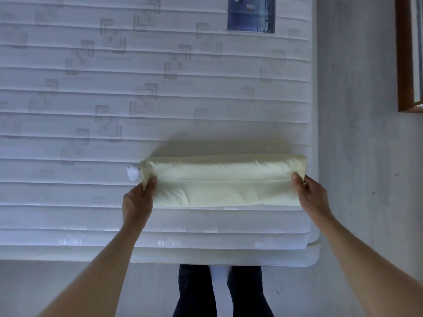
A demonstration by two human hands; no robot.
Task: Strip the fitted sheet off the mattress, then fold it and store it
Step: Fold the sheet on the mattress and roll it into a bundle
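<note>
Bare quilted mattress [142, 92] fills the view ahead of my two hands, its near edge just below them. Between my hands lies the pale yellow fitted sheet [224, 181], folded into a long narrow bundle on the mattress. My left hand [137, 202] pinches the bundle's left end, thumb on top. My right hand [312, 195] pinches the right end the same way. Beyond my right hand, pale floor [357, 133] runs past the mattress.
</note>
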